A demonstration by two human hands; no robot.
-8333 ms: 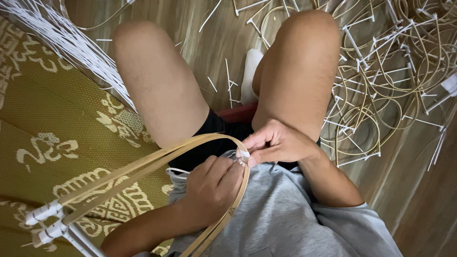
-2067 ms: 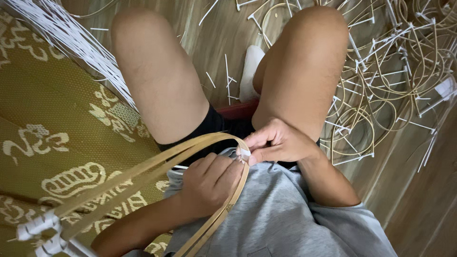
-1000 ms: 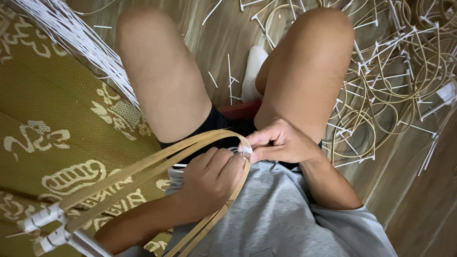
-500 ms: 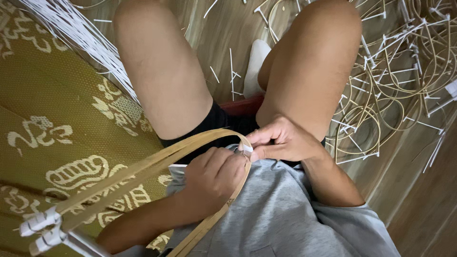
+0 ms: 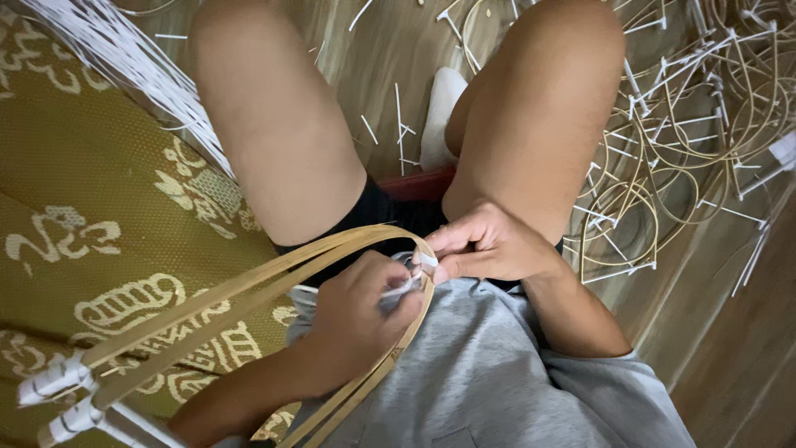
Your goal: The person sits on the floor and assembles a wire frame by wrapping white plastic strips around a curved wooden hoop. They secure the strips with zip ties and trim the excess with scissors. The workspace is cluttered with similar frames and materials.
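Note:
Long tan bamboo strips (image 5: pixel 249 286) are bent into a loop that curves round in my lap. My left hand (image 5: pixel 365 311) is closed around the bend of the loop and a thin white tie (image 5: pixel 398 289). My right hand (image 5: pixel 485 249) pinches a small white piece (image 5: pixel 424 260) of the tie against the top of the bend with thumb and fingers. The two hands touch at the bend. At the lower left, white wraps (image 5: pixel 58 398) bind the far ends of the strips. I sit with both bare knees up.
A yellow patterned mat (image 5: pixel 83 207) lies at the left. A bundle of white strands (image 5: pixel 141 70) crosses the upper left. Tangled bamboo hoops with white ties (image 5: pixel 705 124) fill the right. White offcuts (image 5: pixel 398 124) and a white object (image 5: pixel 438 112) lie on the wooden floor between my legs.
Both hands have stayed at the bend of the loop throughout. Only small finger movements and slight camera shifts show.

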